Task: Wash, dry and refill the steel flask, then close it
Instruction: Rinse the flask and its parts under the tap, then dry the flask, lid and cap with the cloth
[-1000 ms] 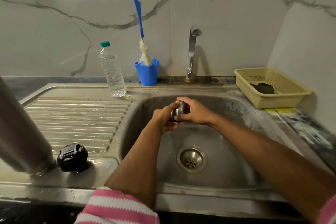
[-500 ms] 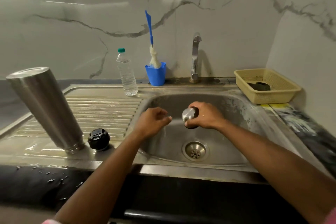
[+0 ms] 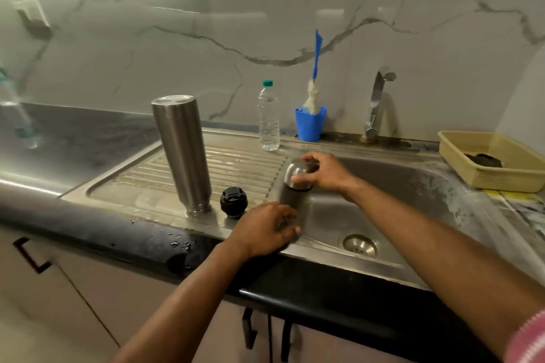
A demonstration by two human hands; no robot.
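Item 1: steel flask [image 3: 182, 153], standing inverted, mouth down, on the ribbed drainboard [image 3: 236, 162] left of the sink basin [image 3: 398, 200].
Item 2: black stopper [image 3: 234, 202], just right of the flask's mouth, on the drainboard.
Item 3: steel cup-lid [image 3: 296, 175], at the basin's left edge; I see my right hand [image 3: 321, 172] grasping it from above, fingers curled round it.
Item 4: my left hand [image 3: 265, 230], fingers bent at the sink's front rim below the lid; whether they grip anything I cannot tell through the blur.
Item 5: plastic water bottle [image 3: 268, 118], blue cup [image 3: 310, 124] with bottle brush [image 3: 315, 68], tap [image 3: 376, 103], along the back ledge.
Item 6: yellow basket [image 3: 501, 174], far right.
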